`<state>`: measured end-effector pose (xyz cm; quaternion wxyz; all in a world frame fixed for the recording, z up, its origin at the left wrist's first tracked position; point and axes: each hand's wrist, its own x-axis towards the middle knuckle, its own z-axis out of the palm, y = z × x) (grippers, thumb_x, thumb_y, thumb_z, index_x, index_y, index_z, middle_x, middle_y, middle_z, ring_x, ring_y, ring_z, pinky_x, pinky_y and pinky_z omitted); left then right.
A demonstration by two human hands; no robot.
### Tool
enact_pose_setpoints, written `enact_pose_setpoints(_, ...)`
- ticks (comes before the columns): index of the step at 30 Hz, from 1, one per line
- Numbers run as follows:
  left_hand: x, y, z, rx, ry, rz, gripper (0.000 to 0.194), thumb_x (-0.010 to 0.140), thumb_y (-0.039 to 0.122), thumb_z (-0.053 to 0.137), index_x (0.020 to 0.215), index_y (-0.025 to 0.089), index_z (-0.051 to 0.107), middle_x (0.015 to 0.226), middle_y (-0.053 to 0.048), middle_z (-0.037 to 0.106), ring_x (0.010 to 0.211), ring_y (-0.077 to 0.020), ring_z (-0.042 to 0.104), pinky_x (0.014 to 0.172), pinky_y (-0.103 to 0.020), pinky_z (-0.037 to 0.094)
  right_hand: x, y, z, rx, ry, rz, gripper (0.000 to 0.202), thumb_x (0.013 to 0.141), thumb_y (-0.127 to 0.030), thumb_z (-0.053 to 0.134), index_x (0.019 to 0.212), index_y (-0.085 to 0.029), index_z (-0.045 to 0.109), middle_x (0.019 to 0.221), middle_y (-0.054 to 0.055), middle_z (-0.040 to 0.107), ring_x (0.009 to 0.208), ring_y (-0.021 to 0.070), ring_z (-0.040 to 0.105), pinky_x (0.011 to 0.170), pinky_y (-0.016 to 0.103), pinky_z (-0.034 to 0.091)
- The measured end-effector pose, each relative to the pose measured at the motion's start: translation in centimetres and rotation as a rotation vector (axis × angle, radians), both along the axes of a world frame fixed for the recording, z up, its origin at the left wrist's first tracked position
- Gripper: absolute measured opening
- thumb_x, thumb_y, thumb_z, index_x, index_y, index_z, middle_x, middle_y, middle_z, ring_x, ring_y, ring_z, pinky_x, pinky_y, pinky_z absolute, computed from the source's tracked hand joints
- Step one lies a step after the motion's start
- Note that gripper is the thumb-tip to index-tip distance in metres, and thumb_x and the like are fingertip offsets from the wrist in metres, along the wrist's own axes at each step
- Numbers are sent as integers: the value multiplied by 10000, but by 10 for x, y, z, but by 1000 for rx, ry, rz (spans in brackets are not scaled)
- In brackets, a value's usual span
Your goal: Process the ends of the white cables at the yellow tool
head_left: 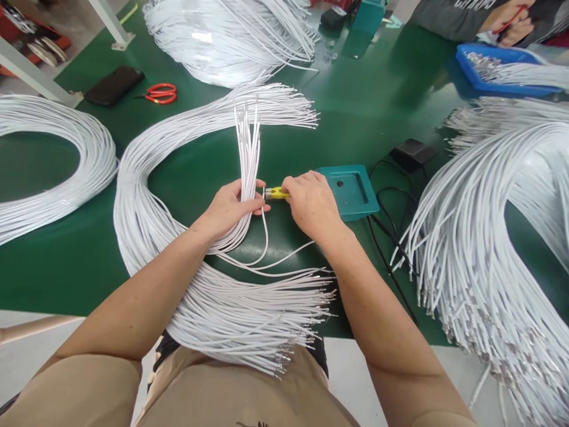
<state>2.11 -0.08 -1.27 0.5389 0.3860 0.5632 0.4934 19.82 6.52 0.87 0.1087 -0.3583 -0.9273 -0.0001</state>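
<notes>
My left hand (231, 207) is closed around a small bunch of white wires (249, 148), whose metal-tipped ends point up and away from me. A single wire end sticks out to the right of its fingertips. My right hand (312, 201) grips yellow-handled pliers (278, 193), their jaws at that wire end; whether they touch it I cannot make out. Beneath my left forearm lies a large curved bundle of white wires (142, 178), with one set of ends near my lap and the other set farther back.
Behind my right hand sits a teal tray-like plate (351, 193), with a black box (413, 154) and cables beside it. Red-handled scissors (160, 93) and a black case (114, 86) lie back left. More wire bundles (484, 237) flank me. A co-worker's hands (511, 21) are near a blue tray (471, 83).
</notes>
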Motion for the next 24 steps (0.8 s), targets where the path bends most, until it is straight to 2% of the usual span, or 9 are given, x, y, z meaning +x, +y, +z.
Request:
enact_pose_setpoints(8,2,5,-4,-18,120,44,407,673,201,752,1057,159,623,774,-11,678,759,-209,726,754,-326,578,-2,1,-3,20,36,-41,210,820,-32,448,858,-147,620,781,103,660,822,256,494,770,369,333)
enact_pose_setpoints(11,3,6,-2,-29,158,27,385,683,199,746,1047,155,628,787,-21,687,751,-208,727,752,-323,582,-2,1,-2,10,50,-38,197,830,-52,460,848,-153,628,759,97,656,832,255,491,818,388,353)
enact_pose_setpoints(13,4,6,-2,-33,144,22,387,682,204,753,1045,149,628,794,-29,690,749,-209,727,748,-323,585,0,0,1,17,54,-33,169,857,-104,480,873,-160,639,777,91,665,871,257,502,920,430,346)
enact_pose_setpoints(16,3,6,-4,-33,86,22,415,671,213,772,1054,141,628,804,-36,689,759,-213,725,742,-327,586,8,-1,4,109,81,-153,201,901,-214,494,1037,-155,631,1037,124,674,1067,291,498,1078,544,215)
enact_pose_setpoints(19,1,7,-6,-55,64,21,429,660,223,787,1055,142,640,827,-41,687,778,-215,722,766,-340,579,16,2,1,184,71,-357,350,931,-262,457,1246,-133,537,1337,179,532,1278,342,393,1091,634,139)
enact_pose_setpoints(21,-1,6,-6,-81,43,22,434,655,221,793,1055,143,644,824,-36,684,792,-216,719,796,-350,568,20,5,-2,188,30,-393,398,943,-273,436,1312,-130,486,1403,188,472,1330,347,350,1093,644,138)
enact_pose_setpoints(24,-4,5,-3,-85,-15,31,449,642,211,803,1053,140,638,753,-11,661,776,-206,712,810,-346,551,19,5,-1,184,42,-361,400,943,-265,447,1316,-129,489,1423,186,457,1336,335,355,1111,616,145)
